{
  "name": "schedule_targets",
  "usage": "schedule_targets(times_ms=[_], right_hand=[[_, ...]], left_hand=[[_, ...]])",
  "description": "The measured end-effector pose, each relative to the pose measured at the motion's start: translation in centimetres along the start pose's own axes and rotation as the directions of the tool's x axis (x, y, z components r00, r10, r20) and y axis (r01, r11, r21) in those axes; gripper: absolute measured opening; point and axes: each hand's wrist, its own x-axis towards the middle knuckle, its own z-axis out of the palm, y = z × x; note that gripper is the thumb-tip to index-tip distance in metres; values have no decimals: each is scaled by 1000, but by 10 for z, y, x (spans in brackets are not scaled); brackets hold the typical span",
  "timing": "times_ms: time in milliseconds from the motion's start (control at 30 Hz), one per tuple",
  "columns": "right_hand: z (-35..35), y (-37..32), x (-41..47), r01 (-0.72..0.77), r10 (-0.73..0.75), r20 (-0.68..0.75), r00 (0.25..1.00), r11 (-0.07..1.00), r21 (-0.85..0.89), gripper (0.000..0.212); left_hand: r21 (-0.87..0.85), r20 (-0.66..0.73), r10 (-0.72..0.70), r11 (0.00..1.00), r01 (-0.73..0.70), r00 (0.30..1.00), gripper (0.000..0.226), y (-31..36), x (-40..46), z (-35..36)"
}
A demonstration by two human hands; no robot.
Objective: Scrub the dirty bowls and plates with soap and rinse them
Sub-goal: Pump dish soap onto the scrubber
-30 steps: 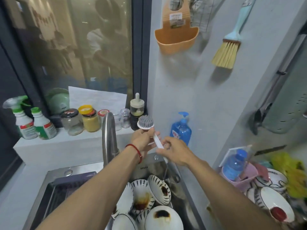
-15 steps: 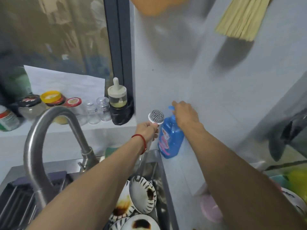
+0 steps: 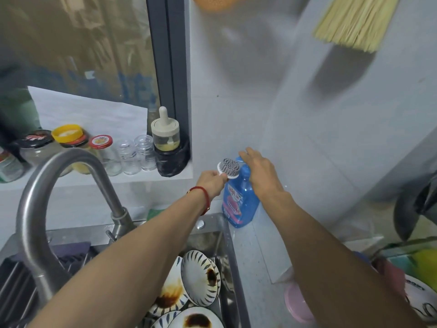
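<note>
A grey counter (image 3: 255, 252) runs along the right of a steel sink (image 3: 227, 245), meeting a pale grey wall that fills the upper middle of the view. To the left a dark window frame (image 3: 169, 67) rises from a white ledge (image 3: 94, 181) crowded with lidded jars (image 3: 71, 143), two small clear bottles (image 3: 137, 155) and a cream-capped dispenser (image 3: 165, 136). A curved steel faucet (image 3: 47, 185) arches over the sink's left half.

In the sink, stacked white bowls (image 3: 199, 278) with dark leaf-stripe rims lean on one another, streaked with brown sauce (one dark blot sits on the lowest plate (image 3: 196, 319) at the bottom edge).

The left hand (image 3: 211, 182), a red cord at its wrist, grips the handle of a white scrub brush (image 3: 229, 167), its grey bristled head held just beside the top of a blue soap bottle (image 3: 241, 197) that stands on the counter against the wall. The right hand (image 3: 260, 171) lies over the bottle's pump with fingers fairly straight, seemingly pressing down, though the pump itself is mostly covered.

Overhead, an orange holder (image 3: 212, 3) and straw-coloured broom bristles (image 3: 354, 20) are cut off by the top edge. At far right, a dark blurred shape, a pink dish (image 3: 295, 304) and more crockery (image 3: 421, 301) are partly hidden behind the right forearm and hard to make out.
</note>
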Motion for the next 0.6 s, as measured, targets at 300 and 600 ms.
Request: schedule_targets(times_ms=[300, 600], right_hand=[[6, 0, -5, 17, -15, 34, 999, 999, -51, 100], [9, 7, -1, 19, -18, 33, 999, 999, -45, 103]], left_hand=[[-15, 51, -35, 999, 36, 998, 30, -2, 5, -2], [-19, 52, -35, 999, 36, 998, 30, -3, 5, -6]])
